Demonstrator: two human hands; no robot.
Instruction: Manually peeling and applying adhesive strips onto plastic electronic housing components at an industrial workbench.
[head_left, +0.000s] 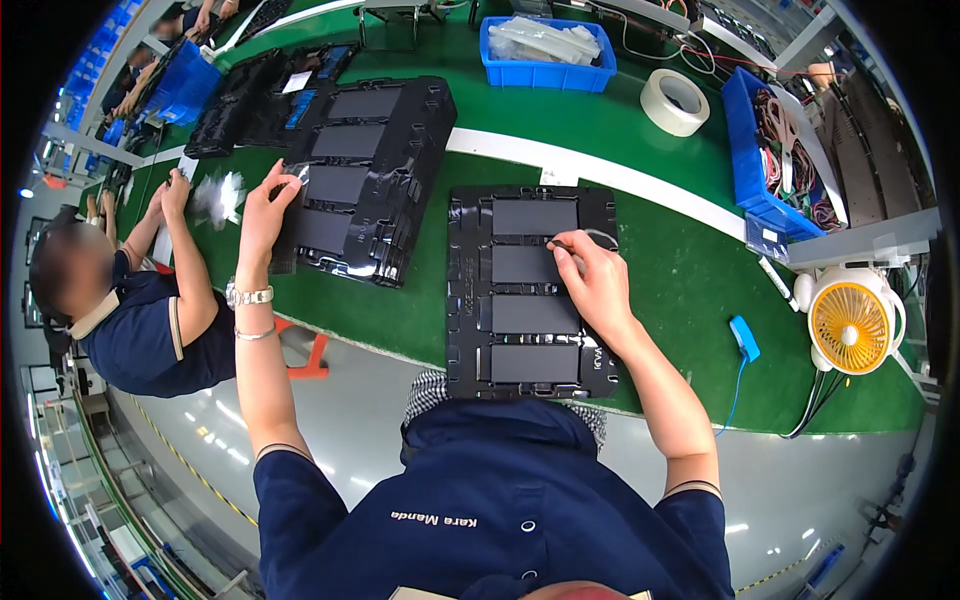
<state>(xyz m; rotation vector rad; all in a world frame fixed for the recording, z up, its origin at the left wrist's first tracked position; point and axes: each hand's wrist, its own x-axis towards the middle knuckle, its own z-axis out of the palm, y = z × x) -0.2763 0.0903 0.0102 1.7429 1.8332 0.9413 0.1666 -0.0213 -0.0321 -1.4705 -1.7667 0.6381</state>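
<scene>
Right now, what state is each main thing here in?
Black tray: flat, holding four dark panels.
Tray stack: loaded, dark panels on top.
Left hand: raised, fingers pinched; any hold unclear.
Right hand: fingers at a panel's corner; grip unclear.
Far blue bin: open, holding clear plastic.
Right blue bin: open, filled with cables.
Tape roll: lying on its flat side.
Fan: upright; whether spinning, unclear.

The person wears a navy shirt (470, 465) with short sleeves, each hem edged in a beige band (693, 488). Down the shirt's front run round, pale-rimmed buttons (528, 526), with white lettering (434, 519) beside them. At the shirt's neck shows a beige collar (415, 594). Beyond its left sleeve, toward the left hand (268, 205), come a thin bangle (255, 334) and a silver-coloured metal watch (249, 293). Black-and-white checked trousers (427, 391) show past the shirt's bottom edge.
</scene>
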